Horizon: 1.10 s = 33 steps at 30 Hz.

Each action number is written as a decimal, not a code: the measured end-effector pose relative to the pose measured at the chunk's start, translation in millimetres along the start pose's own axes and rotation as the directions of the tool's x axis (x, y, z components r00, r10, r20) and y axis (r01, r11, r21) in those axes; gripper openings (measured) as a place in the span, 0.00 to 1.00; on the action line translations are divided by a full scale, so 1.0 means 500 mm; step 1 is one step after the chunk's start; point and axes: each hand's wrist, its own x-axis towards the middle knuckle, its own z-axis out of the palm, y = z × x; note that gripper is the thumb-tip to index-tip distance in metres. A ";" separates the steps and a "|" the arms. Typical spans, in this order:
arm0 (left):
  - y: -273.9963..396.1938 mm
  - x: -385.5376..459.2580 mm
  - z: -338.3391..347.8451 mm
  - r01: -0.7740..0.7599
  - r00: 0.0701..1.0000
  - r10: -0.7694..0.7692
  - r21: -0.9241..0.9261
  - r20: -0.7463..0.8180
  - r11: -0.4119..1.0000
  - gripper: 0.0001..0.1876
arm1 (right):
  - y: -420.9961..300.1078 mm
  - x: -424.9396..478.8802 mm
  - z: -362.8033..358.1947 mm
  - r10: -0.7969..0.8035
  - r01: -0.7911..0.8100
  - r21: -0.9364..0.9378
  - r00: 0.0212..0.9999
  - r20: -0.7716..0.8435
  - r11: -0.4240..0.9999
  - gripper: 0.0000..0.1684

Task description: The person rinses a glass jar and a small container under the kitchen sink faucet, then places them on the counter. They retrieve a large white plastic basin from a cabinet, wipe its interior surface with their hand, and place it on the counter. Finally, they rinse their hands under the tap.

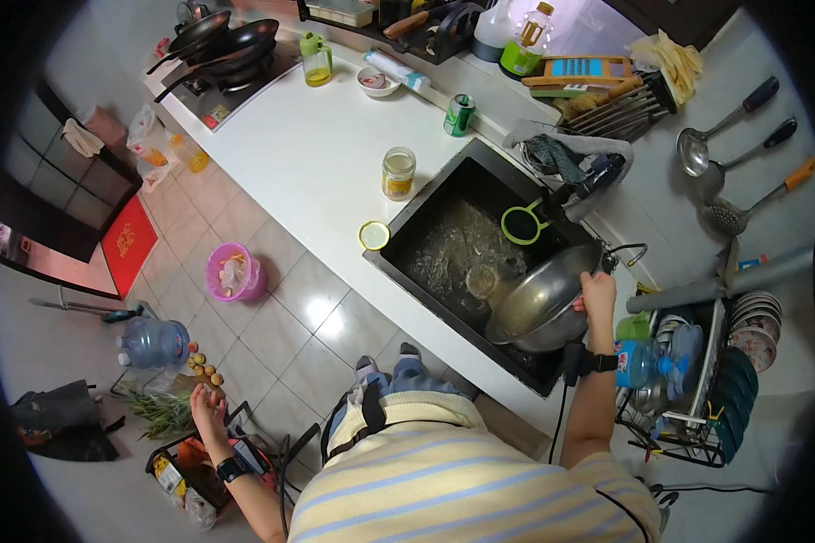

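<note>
My right hand (596,296) grips the rim of a stainless steel basin (547,292), tilted on its side over the black sink (413,302). Churning, foamy water (458,251) covers the sink bottom beside the basin's lower edge. A round lime-green-rimmed tool (521,226), perhaps a strainer, is by the faucet side. On the white counter near the sink's left corner are a glass jar (399,175) with a yellow label and a round yellow-edged lid (374,235). Away to the left, my left hand (208,413) is raised with fingers apart, holding nothing.
A green drink can (459,115), a small bowl (378,81) and an oil bottle (316,61) stand along the counter's back. Right of the sink is a dish rack (693,380). A pink bin (236,273) and a large water bottle (155,343) are on the floor.
</note>
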 end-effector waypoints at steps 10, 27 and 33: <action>-0.033 0.056 0.026 -0.115 0.991 0.123 -0.131 0.049 0.985 0.10 | -0.073 -0.022 -0.042 -0.132 0.050 -0.737 0.990 -0.054 0.674 0.16; 0.009 -0.044 0.125 -0.065 0.997 0.070 -0.225 0.015 0.972 0.12 | 0.098 0.016 -0.093 0.128 -0.103 0.200 0.985 -0.114 0.974 0.13; 0.011 -0.048 0.145 0.017 0.999 -0.009 -0.190 0.043 0.982 0.12 | 0.305 0.058 -0.004 0.163 -0.371 0.702 0.924 0.347 0.608 0.10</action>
